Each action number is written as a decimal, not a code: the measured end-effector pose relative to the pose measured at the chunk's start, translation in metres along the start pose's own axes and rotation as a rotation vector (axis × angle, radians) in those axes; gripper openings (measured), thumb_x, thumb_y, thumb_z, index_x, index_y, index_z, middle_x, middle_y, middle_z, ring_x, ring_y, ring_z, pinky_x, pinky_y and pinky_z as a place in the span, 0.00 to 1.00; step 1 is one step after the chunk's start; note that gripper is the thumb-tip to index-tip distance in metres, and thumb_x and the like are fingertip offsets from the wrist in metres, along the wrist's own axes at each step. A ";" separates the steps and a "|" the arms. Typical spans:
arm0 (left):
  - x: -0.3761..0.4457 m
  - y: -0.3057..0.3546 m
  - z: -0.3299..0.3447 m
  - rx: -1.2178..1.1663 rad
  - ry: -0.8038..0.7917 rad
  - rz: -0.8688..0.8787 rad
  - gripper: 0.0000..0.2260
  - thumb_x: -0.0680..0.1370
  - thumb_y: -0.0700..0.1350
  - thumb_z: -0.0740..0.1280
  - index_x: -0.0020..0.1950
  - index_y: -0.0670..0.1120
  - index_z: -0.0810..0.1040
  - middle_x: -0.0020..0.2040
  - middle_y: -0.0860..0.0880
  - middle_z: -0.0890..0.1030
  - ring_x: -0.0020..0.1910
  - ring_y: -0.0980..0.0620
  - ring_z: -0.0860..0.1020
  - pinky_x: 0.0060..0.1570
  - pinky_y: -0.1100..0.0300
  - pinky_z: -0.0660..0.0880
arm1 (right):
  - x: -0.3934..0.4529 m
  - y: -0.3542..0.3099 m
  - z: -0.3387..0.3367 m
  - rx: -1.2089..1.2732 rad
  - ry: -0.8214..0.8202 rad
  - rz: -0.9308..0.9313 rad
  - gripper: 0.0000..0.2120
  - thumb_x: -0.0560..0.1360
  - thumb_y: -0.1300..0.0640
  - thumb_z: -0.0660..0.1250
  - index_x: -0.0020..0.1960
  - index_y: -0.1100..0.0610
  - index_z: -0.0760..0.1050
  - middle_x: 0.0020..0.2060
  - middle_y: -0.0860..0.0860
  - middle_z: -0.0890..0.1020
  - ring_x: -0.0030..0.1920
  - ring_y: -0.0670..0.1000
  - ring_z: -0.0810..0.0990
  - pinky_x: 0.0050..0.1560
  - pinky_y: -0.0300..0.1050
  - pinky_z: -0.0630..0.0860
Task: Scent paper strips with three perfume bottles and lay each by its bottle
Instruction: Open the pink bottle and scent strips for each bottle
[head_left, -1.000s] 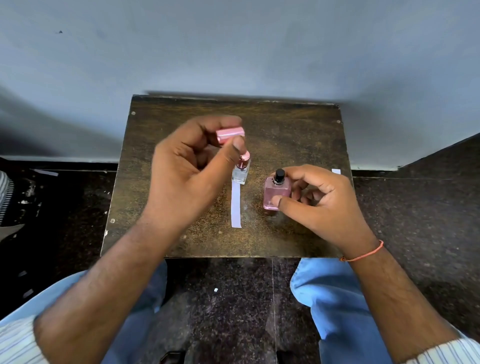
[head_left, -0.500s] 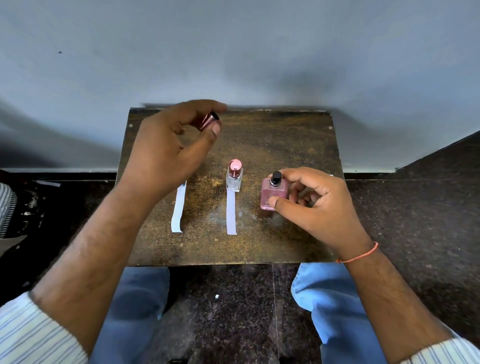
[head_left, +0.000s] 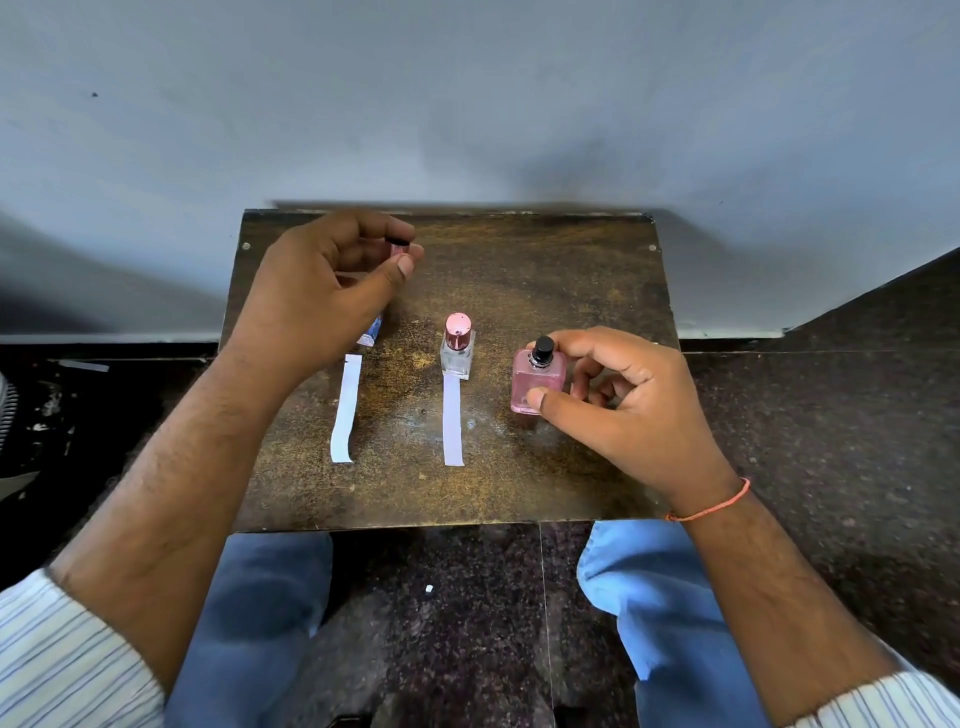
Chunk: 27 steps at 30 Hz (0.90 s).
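Three perfume bottles stand in a row on a small brown table. My right hand grips the square pink bottle, whose black sprayer is uncapped. The clear bottle with a pink cap stands in the middle, a white paper strip lying in front of it. My left hand, raised over the left side, pinches a pink cap between thumb and fingers. It hides most of the left bottle. Another paper strip lies in front of that bottle.
The table stands against a grey wall. Dark speckled floor surrounds it. My knees in blue trousers sit just under the near table edge.
My left hand has carried the pink cap from above the middle bottle toward the far left of the table, uncovering the left strip. The right hand stays on the pink bottle.
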<state>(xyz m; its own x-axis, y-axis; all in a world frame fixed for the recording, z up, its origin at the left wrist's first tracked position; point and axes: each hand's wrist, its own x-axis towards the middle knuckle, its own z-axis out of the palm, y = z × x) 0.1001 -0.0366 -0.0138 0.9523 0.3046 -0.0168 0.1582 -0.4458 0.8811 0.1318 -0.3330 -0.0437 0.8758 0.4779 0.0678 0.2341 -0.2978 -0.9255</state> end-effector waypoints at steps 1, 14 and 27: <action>0.000 -0.002 0.001 0.004 -0.007 -0.009 0.09 0.81 0.49 0.75 0.61 0.57 0.84 0.55 0.57 0.89 0.57 0.62 0.86 0.63 0.46 0.83 | 0.000 0.000 0.000 0.000 -0.002 0.001 0.14 0.71 0.57 0.81 0.57 0.52 0.88 0.45 0.40 0.85 0.37 0.52 0.79 0.33 0.53 0.77; 0.017 -0.018 0.024 0.304 -0.100 0.093 0.15 0.75 0.53 0.80 0.62 0.62 0.86 0.54 0.58 0.82 0.44 0.58 0.76 0.41 0.74 0.71 | 0.000 0.003 -0.001 -0.028 -0.001 -0.014 0.15 0.71 0.57 0.82 0.57 0.53 0.88 0.45 0.39 0.86 0.36 0.53 0.79 0.33 0.51 0.76; 0.014 -0.011 0.023 0.495 -0.178 0.065 0.23 0.74 0.51 0.81 0.68 0.58 0.84 0.55 0.59 0.86 0.40 0.71 0.74 0.44 0.78 0.64 | 0.001 0.010 -0.005 -0.119 -0.016 -0.043 0.15 0.72 0.57 0.83 0.58 0.49 0.87 0.47 0.37 0.87 0.39 0.50 0.84 0.42 0.34 0.75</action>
<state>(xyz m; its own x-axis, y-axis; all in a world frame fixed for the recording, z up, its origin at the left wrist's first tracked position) 0.1177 -0.0474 -0.0346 0.9870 0.1345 -0.0874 0.1604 -0.8162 0.5551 0.1374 -0.3397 -0.0509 0.8574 0.5049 0.1001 0.3206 -0.3719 -0.8712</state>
